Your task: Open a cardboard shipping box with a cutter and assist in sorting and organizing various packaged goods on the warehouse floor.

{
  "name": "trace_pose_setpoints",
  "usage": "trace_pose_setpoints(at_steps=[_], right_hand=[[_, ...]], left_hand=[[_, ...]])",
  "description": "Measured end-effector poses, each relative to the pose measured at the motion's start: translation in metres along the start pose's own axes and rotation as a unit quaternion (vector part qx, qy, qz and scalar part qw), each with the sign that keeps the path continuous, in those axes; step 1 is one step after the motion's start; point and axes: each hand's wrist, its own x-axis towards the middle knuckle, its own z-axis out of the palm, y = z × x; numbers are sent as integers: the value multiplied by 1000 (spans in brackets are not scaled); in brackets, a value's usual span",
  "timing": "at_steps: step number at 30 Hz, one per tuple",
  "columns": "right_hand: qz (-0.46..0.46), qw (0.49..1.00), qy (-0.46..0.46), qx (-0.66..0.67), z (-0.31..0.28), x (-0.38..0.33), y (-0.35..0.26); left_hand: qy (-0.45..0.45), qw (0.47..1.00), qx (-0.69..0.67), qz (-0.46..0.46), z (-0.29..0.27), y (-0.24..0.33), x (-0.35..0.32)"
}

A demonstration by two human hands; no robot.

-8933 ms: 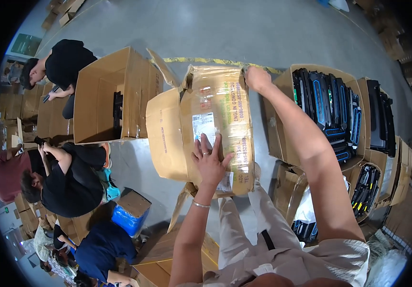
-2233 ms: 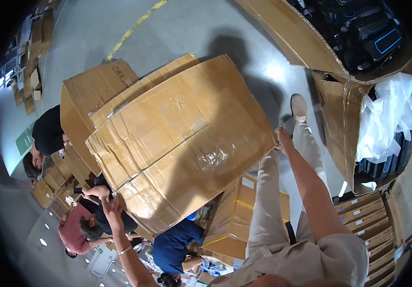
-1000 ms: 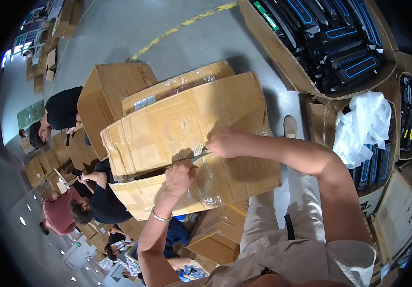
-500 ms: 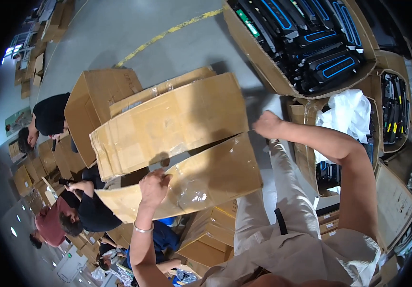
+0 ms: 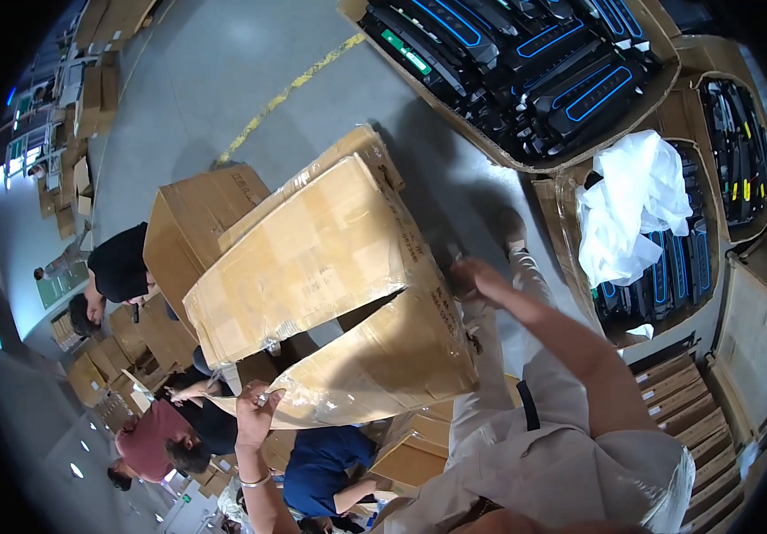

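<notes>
A large brown cardboard box [image 5: 312,254] with taped, worn flaps is in front of me, tilted, with a gap between its two long top flaps. My left hand [image 5: 257,416] is closed round the near flap's edge at the box's left end, thumb on top. My right hand [image 5: 472,278] is beside the box's right end panel, its fingers in shadow and blurred; whether they touch the cardboard is unclear.
A second carton [image 5: 192,218] stands against the box's far left. At right are an open carton of black, blue-trimmed parts [image 5: 592,93] and another with white plastic wrap [image 5: 628,205]. People, one in a dark blue shirt [image 5: 321,472], work at left among cartons.
The box has turned and tipped, so its right end panel now shows. My left hand has moved down and left with the flap; my right hand has moved lower and nearer to me.
</notes>
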Motion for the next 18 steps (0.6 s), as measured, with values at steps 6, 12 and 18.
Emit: trace_pose_setpoints(at_steps=[6, 12, 18], right_hand=[[-33, 999, 18, -3, 38, -25, 17], [-66, 998, 10, 0, 63, 10, 41], [-198, 978, 22, -65, 53, 7, 36]], left_hand=[[-123, 984, 107, -65, -3, 17, 34], [-271, 962, -10, -14, 84, 62, 104], [-324, 924, 183, 92, 168, 66, 92]])
